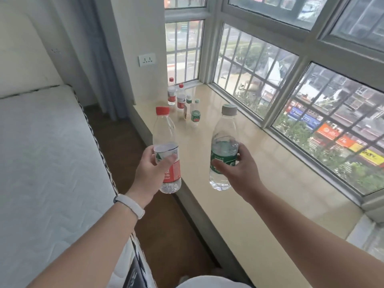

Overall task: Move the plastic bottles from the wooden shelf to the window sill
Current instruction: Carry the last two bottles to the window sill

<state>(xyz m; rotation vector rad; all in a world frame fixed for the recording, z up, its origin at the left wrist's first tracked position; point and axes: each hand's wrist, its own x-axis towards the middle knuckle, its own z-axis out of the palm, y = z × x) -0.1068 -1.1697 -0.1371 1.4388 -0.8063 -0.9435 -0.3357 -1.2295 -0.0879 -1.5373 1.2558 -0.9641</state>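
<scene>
Left hand (151,171) grips a red-capped bottle (166,142), right hand (239,171) a green-labelled bottle (224,140) — both held upright by the near window sill (270,194). At its far left end stand four bottles (181,100); mattress (41,152) left.

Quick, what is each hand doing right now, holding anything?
Left hand: holds the red-capped bottle, fingers curled round it.
Right hand: holds the green-labelled bottle, fingers curled round it.

Beige window sill (239,163), perhaps five bottles (181,99) upright at far end.
</scene>
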